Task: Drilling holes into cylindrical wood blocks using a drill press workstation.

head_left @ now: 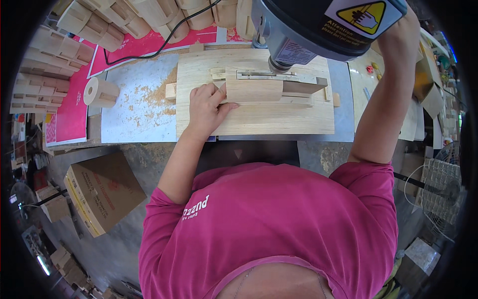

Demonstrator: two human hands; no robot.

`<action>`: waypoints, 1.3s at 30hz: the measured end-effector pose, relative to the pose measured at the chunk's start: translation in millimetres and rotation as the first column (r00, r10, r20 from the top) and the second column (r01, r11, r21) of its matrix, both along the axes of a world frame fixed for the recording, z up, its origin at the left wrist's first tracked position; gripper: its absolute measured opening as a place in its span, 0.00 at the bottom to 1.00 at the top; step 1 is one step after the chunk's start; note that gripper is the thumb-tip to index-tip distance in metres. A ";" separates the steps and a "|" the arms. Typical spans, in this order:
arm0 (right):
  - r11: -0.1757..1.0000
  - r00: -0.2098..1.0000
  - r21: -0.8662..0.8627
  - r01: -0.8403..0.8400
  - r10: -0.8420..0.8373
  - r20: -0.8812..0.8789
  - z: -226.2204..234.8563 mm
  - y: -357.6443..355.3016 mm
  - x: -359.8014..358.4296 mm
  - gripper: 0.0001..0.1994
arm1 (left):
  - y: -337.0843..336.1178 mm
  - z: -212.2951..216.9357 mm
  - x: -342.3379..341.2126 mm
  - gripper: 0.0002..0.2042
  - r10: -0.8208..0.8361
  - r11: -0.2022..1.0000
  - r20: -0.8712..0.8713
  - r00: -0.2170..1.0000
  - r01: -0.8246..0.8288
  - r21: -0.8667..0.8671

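Block (254,90) of pale wood lies on our jig board (254,119), right of centre on the tabletop (134,119), under the drill head. We judge it light, stiff and dry, with planed faces that would slide on the board unless pressed down; its flat left end and top face look like the best places to hold, well away from the chuck.

Nearest us, our left hand (205,107) lies on the board with fingers spread, thumb and fingertips pressing the block's left end; the grip is loose and open, pushing rather than clasping. The board is light plywood with fine grain, carrying thin fence strips (279,75) along the block's far side.

Left of it, sawdust (154,92) lies scattered over a grey metal sheet, and a short wooden ring (99,92) stands there.

Farther off, the dark drill head (318,25) hangs over the jig. Our right hand (406,25) reaches up beside it, mostly hidden, so we cannot tell what its grip is doing.

Farthest left, stacked wooden parts (94,25) rest on pink sheets.
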State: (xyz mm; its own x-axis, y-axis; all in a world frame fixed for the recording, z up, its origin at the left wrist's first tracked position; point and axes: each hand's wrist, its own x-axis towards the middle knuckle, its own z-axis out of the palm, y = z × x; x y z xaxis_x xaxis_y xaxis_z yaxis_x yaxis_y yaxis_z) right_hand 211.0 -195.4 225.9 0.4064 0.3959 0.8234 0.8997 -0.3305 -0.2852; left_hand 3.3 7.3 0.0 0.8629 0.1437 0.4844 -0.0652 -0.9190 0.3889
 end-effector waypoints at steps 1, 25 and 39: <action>0.951 0.953 -0.236 0.202 -0.135 0.272 -2.5 -14.1 6.4 0.13 | 0.7 -1.8 1.3 0.24 -0.009 1.000 0.003 1.000 0.009 -0.008; 0.982 0.985 0.158 -0.101 0.121 -0.124 -151.9 -23.1 -83.3 0.08 | 0.4 -0.5 0.8 0.23 -0.025 0.997 0.029 0.999 0.027 -0.069; 0.997 0.993 -0.004 0.071 -0.071 -0.092 14.8 10.1 1.2 0.15 | -36.9 -1.8 21.3 0.25 0.051 0.996 -0.001 0.999 -0.051 -0.069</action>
